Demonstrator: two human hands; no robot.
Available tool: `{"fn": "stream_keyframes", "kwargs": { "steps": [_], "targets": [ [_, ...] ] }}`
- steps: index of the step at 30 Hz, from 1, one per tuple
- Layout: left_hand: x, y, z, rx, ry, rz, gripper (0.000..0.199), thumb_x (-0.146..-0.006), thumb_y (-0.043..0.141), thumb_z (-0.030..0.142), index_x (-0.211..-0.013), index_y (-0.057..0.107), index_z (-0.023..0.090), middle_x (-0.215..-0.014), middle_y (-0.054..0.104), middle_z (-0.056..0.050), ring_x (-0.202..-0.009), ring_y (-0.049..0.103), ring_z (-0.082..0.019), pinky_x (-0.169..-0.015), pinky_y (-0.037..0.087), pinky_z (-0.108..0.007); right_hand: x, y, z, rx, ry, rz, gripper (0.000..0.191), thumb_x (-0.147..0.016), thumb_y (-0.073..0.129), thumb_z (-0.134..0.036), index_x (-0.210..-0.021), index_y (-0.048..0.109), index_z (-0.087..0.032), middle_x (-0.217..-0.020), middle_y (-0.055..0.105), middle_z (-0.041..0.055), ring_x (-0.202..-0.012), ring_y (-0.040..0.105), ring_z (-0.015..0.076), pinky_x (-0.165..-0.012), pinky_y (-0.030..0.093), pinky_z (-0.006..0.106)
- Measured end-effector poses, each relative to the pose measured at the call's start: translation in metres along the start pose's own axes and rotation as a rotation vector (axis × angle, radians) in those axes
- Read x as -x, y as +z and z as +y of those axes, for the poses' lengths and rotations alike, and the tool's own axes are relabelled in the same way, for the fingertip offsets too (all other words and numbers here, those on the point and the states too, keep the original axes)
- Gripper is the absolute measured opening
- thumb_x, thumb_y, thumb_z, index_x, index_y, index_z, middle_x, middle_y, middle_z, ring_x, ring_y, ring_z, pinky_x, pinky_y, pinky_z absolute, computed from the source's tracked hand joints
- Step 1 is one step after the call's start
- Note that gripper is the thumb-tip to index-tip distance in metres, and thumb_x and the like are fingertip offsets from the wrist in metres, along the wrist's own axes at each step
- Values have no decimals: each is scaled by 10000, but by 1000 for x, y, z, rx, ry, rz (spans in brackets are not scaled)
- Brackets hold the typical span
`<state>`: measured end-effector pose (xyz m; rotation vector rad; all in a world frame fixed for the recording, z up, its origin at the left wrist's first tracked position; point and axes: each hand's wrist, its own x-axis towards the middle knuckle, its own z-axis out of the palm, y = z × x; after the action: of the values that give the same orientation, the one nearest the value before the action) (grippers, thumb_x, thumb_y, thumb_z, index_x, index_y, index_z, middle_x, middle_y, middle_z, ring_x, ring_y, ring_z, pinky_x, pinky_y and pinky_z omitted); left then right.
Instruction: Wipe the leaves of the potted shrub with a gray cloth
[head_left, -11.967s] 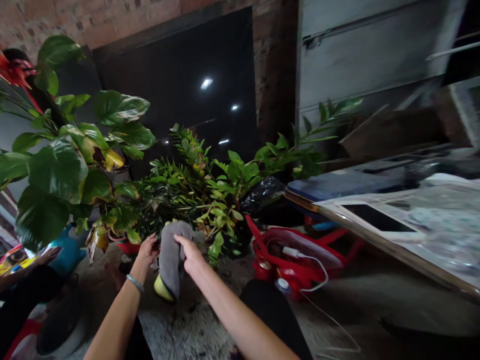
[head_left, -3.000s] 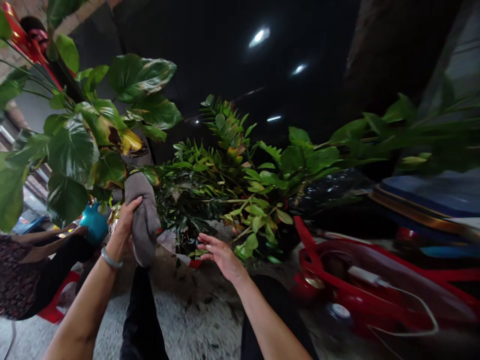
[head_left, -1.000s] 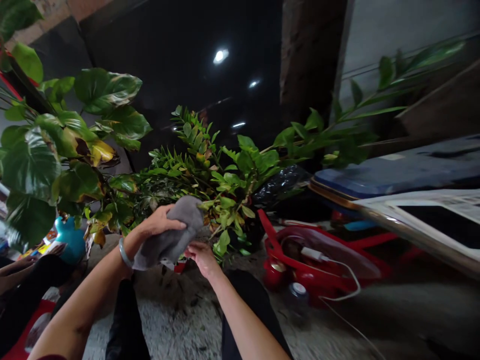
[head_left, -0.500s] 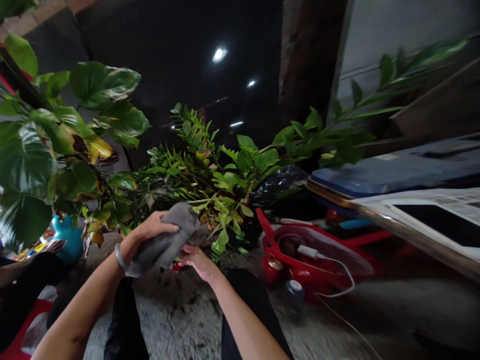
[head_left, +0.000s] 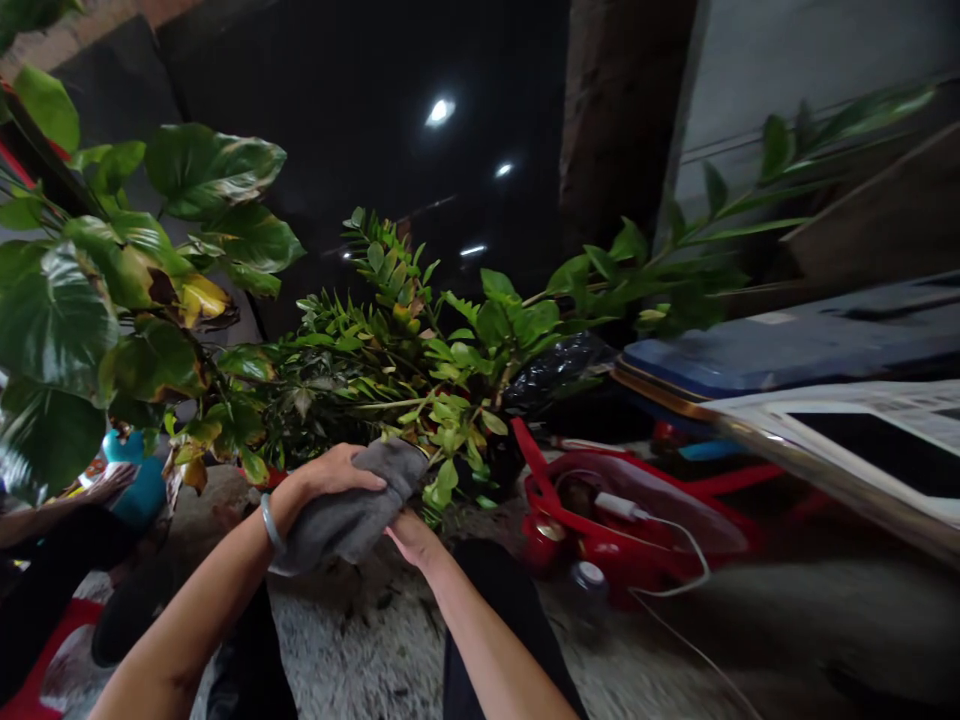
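A grey cloth [head_left: 337, 520] is gripped in my left hand [head_left: 341, 470], which wears a pale bracelet at the wrist. The thumb lies along the top of the cloth, and its folds hang down toward my wrist. Against the cloth's right side is my right hand [head_left: 411, 535], its fingers tucked behind or under the fabric, so what they hold is hidden. Just beyond both hands grow leafy green plants [head_left: 450, 420], and the cloth's far end reaches their lower leaves.
Large-leaved plants [head_left: 210, 170] fill the left. On the right stand a red basket [head_left: 592, 520] with a white charger and cable, a lidded bottle [head_left: 590, 590], and a table edge [head_left: 750, 430]. Another person's dark-clothed leg [head_left: 60, 570] is at far left, beside a turquoise object [head_left: 139, 490].
My left hand and the cloth have moved right and slightly down. The cloth now covers my right hand's fingers, which showed before.
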<state>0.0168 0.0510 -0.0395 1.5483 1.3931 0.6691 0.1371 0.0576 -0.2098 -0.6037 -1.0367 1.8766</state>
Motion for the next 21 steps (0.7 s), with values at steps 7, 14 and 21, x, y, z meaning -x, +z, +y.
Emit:
{"fn": "stream_keyframes", "kwargs": {
  "steps": [7,14,21],
  "targets": [
    [-10,-37,33,126,232,415,552,-654,802,428,-1112,715,133,-893,753,-54,-766,676,-213,-689,531,-283,-4,-3,-9,-33,42,30,498,-513,907,-413,-949,802,-198,-1017,775,97,-894,696,260,-696,528,341],
    [10,-34,-30,-56,-70,139,356,-558,835,356,-843,767,154,-736,732,-9,-708,648,-210,-645,524,-292,-4,3,-6,50,15,-133,404,-604,836,-394,-954,806,-194,-892,795,66,-833,698,228,-803,505,360],
    [38,-62,11,238,121,373,495,-599,852,430,-998,750,153,-804,744,-31,-669,661,-190,-633,528,-275,-6,3,-1,16,60,-19,517,-554,868,-375,-1043,800,-221,-1036,784,103,-1068,686,308,-783,533,377]
  ]
}}
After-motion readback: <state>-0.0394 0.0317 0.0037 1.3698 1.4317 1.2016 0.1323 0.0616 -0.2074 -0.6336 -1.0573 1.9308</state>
